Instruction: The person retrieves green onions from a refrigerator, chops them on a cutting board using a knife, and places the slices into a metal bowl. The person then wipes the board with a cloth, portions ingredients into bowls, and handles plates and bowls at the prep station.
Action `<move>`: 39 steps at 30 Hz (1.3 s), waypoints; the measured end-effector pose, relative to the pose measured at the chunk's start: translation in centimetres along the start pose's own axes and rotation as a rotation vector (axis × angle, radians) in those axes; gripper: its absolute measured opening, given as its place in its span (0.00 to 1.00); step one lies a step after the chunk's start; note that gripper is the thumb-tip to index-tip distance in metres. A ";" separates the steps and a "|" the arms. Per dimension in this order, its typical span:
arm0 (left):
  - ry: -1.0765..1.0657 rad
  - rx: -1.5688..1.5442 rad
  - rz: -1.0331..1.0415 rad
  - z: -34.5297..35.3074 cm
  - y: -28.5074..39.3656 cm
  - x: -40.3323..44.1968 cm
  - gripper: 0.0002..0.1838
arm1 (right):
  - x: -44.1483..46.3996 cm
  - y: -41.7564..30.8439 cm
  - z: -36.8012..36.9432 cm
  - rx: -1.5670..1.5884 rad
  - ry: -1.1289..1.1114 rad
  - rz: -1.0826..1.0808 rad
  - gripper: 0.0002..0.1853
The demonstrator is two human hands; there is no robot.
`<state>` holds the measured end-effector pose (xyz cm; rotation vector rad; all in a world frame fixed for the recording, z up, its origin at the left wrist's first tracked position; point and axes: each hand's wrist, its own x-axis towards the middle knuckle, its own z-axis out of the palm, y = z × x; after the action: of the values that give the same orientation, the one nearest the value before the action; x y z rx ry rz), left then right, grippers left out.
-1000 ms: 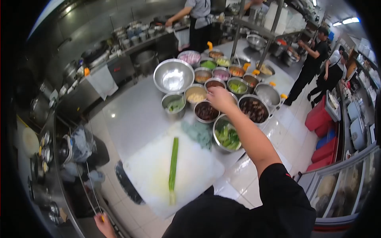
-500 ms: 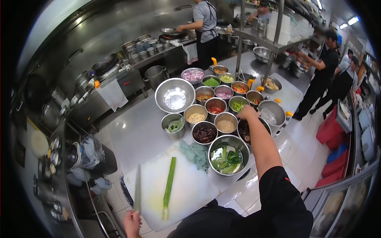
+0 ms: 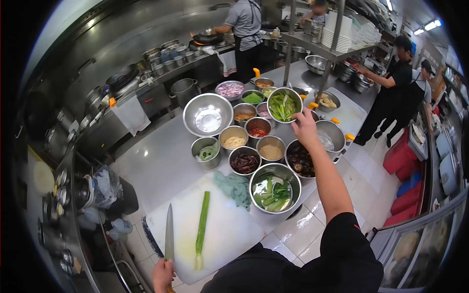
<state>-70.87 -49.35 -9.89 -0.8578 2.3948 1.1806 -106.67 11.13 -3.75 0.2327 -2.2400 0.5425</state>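
My right hand (image 3: 306, 128) grips the near rim of a steel container of green slices (image 3: 284, 106), raised and tilted toward me above the other containers. In my left hand (image 3: 163, 273), at the bottom left, is a kitchen knife (image 3: 169, 234), its blade pointing away from me along the left side of the white cutting board (image 3: 229, 244). One long green stalk (image 3: 202, 224) with a pale end lies on the board, right of the blade. A crumpled greenish cloth (image 3: 233, 188) lies at the board's far edge.
Leafy greens in liquid fill a steel bowl (image 3: 275, 207) near the board. Around it stand containers of dark mushrooms (image 3: 300, 161), dried red chillies (image 3: 244, 163) and chopped red pieces (image 3: 258, 132), plus a large steel bowl (image 3: 207, 117). Co-workers stand at the stove (image 3: 244, 29) and on the right (image 3: 400, 78).
My right hand has lifted the container of green slices up from among the others and tilted it toward me. My left hand still holds the knife in nearly the same place.
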 end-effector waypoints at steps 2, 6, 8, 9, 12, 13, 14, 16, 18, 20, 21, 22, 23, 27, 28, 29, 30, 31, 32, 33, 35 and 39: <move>-0.046 -0.052 -0.010 -0.1 -0.2 0.5 0.13 | 0.7 -4.8 -1.5 0.130 -0.035 -0.031 0.16; -0.126 -0.152 0.013 -0.8 -0.7 0.7 0.14 | -0.3 -13.3 -1.2 0.232 -0.134 -0.185 0.18; -0.133 -0.220 -0.008 -1.3 -0.9 0.2 0.14 | -1.4 -17.6 -0.3 0.315 -0.215 -0.201 0.19; -0.134 -0.253 -0.020 -1.7 -1.3 0.0 0.14 | -2.1 -19.6 0.5 0.304 -0.220 -0.267 0.19; -0.126 -0.291 0.029 -2.6 -4.1 -0.4 0.15 | -4.8 -25.0 3.1 0.451 -0.419 -0.178 0.19; -0.119 -0.295 0.022 -2.9 -4.9 -0.8 0.15 | -5.6 -26.7 4.0 0.415 -0.375 -0.302 0.18; -0.115 -0.296 0.023 -3.1 -5.5 -1.1 0.16 | -6.8 -28.2 5.0 0.460 -0.417 -0.293 0.18; -0.121 -0.289 0.027 -3.6 -6.2 -1.3 0.18 | -9.0 -30.7 7.3 0.536 -0.490 -0.276 0.17; -0.141 -0.273 0.025 -3.9 -6.9 -1.5 0.20 | -11.0 -33.1 9.2 0.528 -0.551 -0.247 0.15; -0.151 -0.235 0.028 -4.1 -7.8 -1.4 0.22 | -13.2 -34.7 11.6 0.498 -0.587 -0.207 0.15; -0.156 -0.216 0.035 -4.2 -7.9 -1.4 0.23 | -14.1 -35.2 12.8 0.463 -0.578 -0.198 0.17; -0.164 -0.195 0.041 -4.3 -8.0 -1.4 0.23 | -15.1 -35.4 13.5 0.412 -0.591 -0.100 0.18; -0.160 -0.170 0.039 -4.5 -8.0 -1.6 0.24 | -15.5 -36.0 13.7 0.359 -0.601 -0.003 0.19; -0.100 -0.047 0.060 -5.6 -8.1 -3.0 0.24 | -17.3 -36.5 10.7 0.322 -0.377 0.023 0.24; -0.073 -0.014 0.070 -5.7 -8.5 -3.3 0.24 | -18.3 -35.7 9.8 0.366 -0.540 -0.134 0.23; -0.068 0.021 0.083 -5.6 -9.4 -3.3 0.22 | -19.4 -34.4 8.6 0.412 -0.704 -0.293 0.22; -0.064 0.056 0.094 -5.5 -10.7 -3.1 0.21 | -20.4 -34.0 7.6 0.458 -0.867 -0.454 0.21; -0.061 0.093 0.107 -5.4 -11.6 -3.0 0.19 | -21.5 -34.2 7.2 0.440 -0.864 -0.482 0.20; -0.090 0.081 0.082 -5.7 -10.7 -3.6 0.18 | -22.4 -34.7 6.6 0.421 -0.861 -0.509 0.19; -0.121 0.068 0.055 -6.3 -8.7 -4.6 0.16 | -23.1 -35.1 6.4 0.402 -0.860 -0.535 0.18; -0.136 0.064 0.091 -6.0 -7.4 -5.0 0.15 | -23.8 -36.1 7.4 0.248 -0.765 -0.318 0.17; -0.048 0.184 0.312 -4.9 -7.0 -4.3 0.13 | -24.5 -37.5 8.5 0.179 -0.618 -0.222 0.15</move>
<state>-63.20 -55.02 -8.86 -0.4039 2.6127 1.0482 -83.59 -26.34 -15.58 0.8258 -2.7036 0.6076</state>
